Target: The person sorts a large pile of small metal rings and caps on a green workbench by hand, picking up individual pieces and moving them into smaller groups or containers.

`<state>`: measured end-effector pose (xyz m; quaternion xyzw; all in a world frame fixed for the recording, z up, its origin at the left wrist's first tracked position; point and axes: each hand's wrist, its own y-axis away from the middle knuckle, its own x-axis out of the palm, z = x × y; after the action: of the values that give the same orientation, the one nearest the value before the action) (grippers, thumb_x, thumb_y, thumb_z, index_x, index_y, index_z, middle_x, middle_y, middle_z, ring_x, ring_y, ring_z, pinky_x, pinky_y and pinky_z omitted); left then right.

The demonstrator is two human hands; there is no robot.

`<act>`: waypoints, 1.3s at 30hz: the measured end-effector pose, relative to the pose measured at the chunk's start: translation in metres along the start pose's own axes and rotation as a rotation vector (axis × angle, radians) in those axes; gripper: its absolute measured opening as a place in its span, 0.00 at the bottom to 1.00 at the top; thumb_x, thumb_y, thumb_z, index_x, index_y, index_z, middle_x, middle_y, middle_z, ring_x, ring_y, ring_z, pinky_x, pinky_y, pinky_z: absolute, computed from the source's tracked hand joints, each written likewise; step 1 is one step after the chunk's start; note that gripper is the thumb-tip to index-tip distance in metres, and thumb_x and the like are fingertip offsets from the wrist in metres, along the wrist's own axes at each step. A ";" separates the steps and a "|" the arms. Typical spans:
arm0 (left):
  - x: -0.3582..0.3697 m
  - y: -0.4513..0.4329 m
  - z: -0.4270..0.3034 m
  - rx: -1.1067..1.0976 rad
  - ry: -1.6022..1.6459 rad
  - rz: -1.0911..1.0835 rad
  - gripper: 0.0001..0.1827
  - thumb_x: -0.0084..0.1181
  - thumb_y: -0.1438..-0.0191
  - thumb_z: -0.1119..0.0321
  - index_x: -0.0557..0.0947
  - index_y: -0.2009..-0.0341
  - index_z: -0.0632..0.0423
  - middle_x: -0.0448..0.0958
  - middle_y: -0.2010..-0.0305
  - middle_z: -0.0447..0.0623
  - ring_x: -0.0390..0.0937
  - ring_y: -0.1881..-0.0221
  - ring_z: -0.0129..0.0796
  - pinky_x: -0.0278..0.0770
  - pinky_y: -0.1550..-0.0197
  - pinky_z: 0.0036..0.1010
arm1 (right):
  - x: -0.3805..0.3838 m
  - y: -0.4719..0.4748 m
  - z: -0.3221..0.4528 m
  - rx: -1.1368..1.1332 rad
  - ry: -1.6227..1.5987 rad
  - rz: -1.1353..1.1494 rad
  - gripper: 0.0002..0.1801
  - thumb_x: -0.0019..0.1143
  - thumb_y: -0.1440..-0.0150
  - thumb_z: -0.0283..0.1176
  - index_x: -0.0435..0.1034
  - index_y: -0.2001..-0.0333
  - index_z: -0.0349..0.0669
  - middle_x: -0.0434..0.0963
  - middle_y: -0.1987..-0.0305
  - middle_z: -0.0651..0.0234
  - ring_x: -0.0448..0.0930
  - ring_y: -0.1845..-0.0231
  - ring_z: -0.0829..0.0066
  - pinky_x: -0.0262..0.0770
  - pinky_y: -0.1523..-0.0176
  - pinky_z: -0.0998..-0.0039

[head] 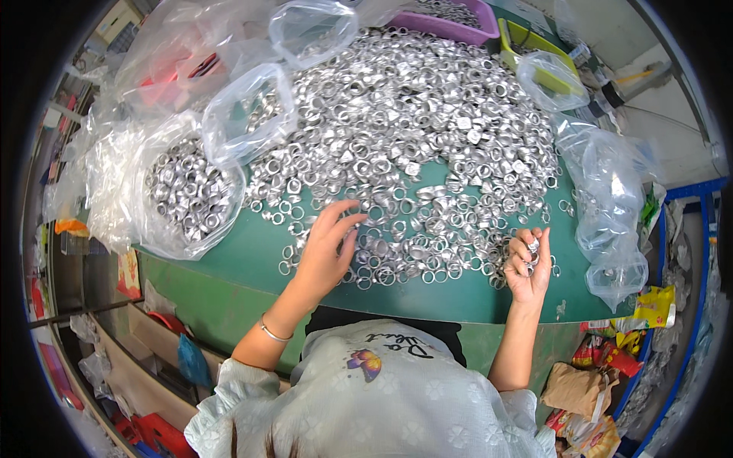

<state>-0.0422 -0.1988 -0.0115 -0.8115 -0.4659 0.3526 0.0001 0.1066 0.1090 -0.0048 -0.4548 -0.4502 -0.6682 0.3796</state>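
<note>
A large heap of silver-coloured metal rings (401,109) covers much of the green tabletop (458,300). Nearer the front edge lies a looser band of rings (395,260). My left hand (329,246) is over the left part of this band, fingers curled and apart, fingertips close to rings; whether it pinches one is hidden. At the band's right end, my right hand (528,263) is turned palm up, with several metal rings (532,252) held in its curled fingers. An open clear plastic bag (229,229) filled with rings stands left of my left hand.
Open clear bags (280,129) stand at the heap's left edge. Behind are a purple basket (446,33) and a yellow-green basket (544,63), both holding metal pieces. Crumpled clear bags (610,212) lie along the right side. Beside the table are a wooden shelf (143,349) and a blue metal rack (687,320).
</note>
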 end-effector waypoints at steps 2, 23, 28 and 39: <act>0.016 -0.015 -0.012 0.028 0.062 0.045 0.17 0.54 0.54 0.82 0.76 0.57 0.57 0.70 0.49 0.55 0.68 0.48 0.50 0.67 0.47 0.35 | -0.006 0.003 0.005 0.047 -0.172 0.037 0.12 0.41 0.36 0.36 0.64 0.66 0.40 0.62 0.68 0.68 0.59 0.77 0.81 0.55 0.87 0.84; 0.099 -0.049 -0.049 0.293 -0.281 0.358 0.24 0.60 0.53 0.70 0.73 0.50 0.59 0.62 0.42 0.60 0.62 0.43 0.54 0.62 0.44 0.43 | -0.001 -0.034 -0.008 -0.715 2.400 0.146 0.03 0.57 0.51 0.25 0.73 0.71 0.38 0.74 0.72 0.63 0.77 0.72 0.65 0.73 0.73 0.66; 0.123 -0.075 -0.068 0.379 -0.184 0.294 0.21 0.57 0.54 0.74 0.74 0.52 0.57 0.68 0.50 0.54 0.66 0.48 0.48 0.63 0.49 0.38 | 0.000 -0.010 0.042 -0.091 1.138 -0.150 0.08 0.50 0.45 0.25 0.72 0.61 0.38 0.74 0.70 0.62 0.72 0.76 0.76 0.62 0.85 0.79; 0.181 -0.116 -0.073 0.358 -0.256 0.412 0.08 0.56 0.57 0.78 0.74 0.70 0.59 0.68 0.64 0.53 0.68 0.60 0.43 0.65 0.58 0.34 | -0.037 0.006 0.063 -0.078 0.554 -0.220 0.09 0.47 0.41 0.30 0.70 0.60 0.36 0.73 0.69 0.64 0.71 0.76 0.76 0.60 0.86 0.82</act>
<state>-0.0304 0.0274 -0.0221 -0.8250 -0.2183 0.5211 0.0130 0.1403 0.1704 -0.0268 -0.2177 -0.3501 -0.8207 0.3956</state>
